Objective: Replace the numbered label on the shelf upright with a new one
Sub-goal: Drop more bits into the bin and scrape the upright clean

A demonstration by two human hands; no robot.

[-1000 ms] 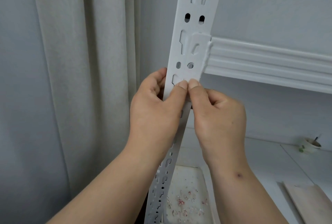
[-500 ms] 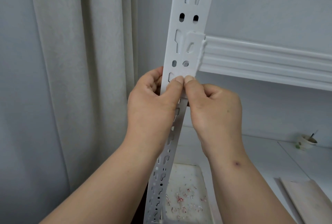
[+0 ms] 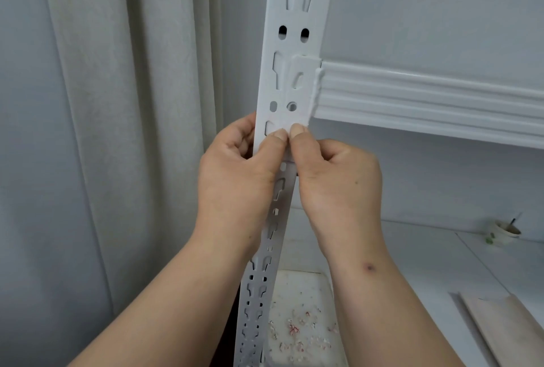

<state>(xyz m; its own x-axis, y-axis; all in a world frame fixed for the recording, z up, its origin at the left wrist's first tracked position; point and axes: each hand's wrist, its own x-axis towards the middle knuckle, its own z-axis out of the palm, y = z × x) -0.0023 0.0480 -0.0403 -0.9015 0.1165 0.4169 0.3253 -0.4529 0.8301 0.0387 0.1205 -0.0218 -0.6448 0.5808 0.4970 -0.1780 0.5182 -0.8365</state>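
Two hands: left hand [image 3: 235, 178], right hand [image 3: 338, 181]. One upright [image 3: 297, 13], one beam [image 3: 426, 101], one curtain [image 3: 117, 101], one cup [image 3: 504, 231], one board [image 3: 506, 328].

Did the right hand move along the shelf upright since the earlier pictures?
No. The right hand keeps its thumb just below the beam bracket on the shelf upright.

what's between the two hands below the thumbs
The upright runs down between the left hand and right hand in the head view.
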